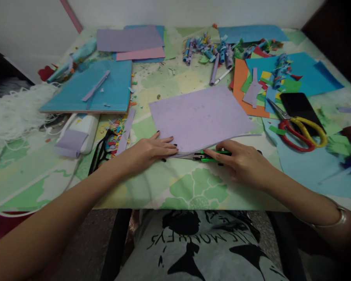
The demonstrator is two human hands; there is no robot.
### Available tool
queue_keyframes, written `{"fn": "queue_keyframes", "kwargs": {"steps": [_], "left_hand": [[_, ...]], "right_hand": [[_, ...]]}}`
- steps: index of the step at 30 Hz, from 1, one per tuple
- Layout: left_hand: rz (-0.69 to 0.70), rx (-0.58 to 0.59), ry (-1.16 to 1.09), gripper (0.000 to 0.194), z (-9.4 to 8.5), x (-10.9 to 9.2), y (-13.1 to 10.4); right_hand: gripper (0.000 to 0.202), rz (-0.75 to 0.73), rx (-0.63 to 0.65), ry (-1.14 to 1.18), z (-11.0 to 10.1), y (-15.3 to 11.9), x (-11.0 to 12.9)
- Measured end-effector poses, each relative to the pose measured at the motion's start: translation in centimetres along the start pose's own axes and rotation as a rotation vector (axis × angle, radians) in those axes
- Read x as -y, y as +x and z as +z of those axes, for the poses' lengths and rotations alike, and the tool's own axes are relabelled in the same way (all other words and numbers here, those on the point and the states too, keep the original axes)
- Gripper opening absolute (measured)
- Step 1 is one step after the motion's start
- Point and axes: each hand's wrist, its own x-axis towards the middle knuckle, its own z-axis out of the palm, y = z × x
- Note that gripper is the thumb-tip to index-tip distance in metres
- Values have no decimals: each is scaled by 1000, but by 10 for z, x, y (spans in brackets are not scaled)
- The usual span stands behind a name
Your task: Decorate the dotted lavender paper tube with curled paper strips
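A light purple sheet [199, 115] lies slanted across the middle of the table. My left hand [156, 151] rests on its near left corner, fingers spread and pointing right. My right hand [236, 158] is closed around a green and black cutter [206, 156] at the sheet's near edge. The cutter points left, toward my left hand, and its blade lies along that edge. Part of the cutter's handle is hidden under my fingers.
Scissors [298, 128] with red and yellow handles and a black phone [301, 107] lie at the right. Blue sheets [90, 88] are at the left, near black glasses [101, 152]. Fringed paper rolls [222, 50] and scraps sit at the back.
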Motion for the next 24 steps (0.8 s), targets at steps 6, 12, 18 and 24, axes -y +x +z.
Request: {"fn": "queue_keyframes", "kwargs": {"steps": [6, 12, 18, 24], "left_hand": [[17, 11, 28, 34, 0, 1, -2], [-19, -39, 33, 33, 1, -3, -2], [-9, -63, 54, 32, 5, -2, -3], [-2, -44, 87, 33, 4, -2, -3]], "right_hand": [[59, -2, -4, -7, -1, -1, 0], [60, 7, -17, -17, -1, -12, -5], [59, 14, 3, -14, 0, -11, -1], [52, 16, 18, -30, -2, -4, 9]]}}
